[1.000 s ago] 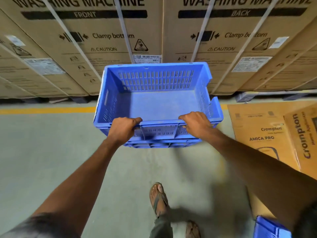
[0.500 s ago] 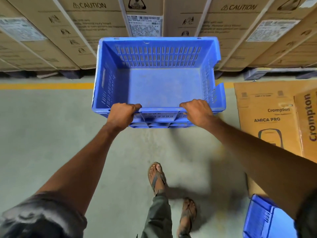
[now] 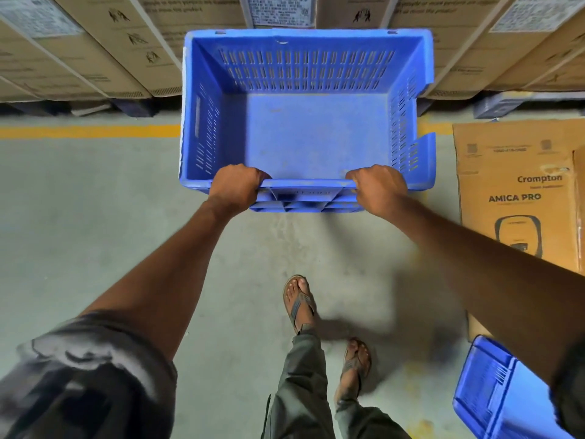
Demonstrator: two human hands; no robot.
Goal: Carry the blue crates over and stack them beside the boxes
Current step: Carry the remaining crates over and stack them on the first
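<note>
An empty blue crate (image 3: 304,128) with slotted walls hangs in front of me above the concrete floor. My left hand (image 3: 235,188) grips the left part of its near rim and my right hand (image 3: 378,188) grips the right part. Its far wall is close to the large cardboard boxes (image 3: 126,45) lined up ahead. A second blue crate (image 3: 487,388) stands on the floor at the lower right, partly hidden by my right arm.
A yellow line (image 3: 91,130) runs across the floor before the big boxes, which rest on pallets. Smaller Crompton cartons (image 3: 519,191) stand on the floor at the right. My sandalled feet (image 3: 299,301) are below the crate. Bare concrete lies to the left.
I have walked forward with the crate. The large boxes and yellow line are nearer, the crate fills more of the view, and the second crate has come further into view at lower right.
</note>
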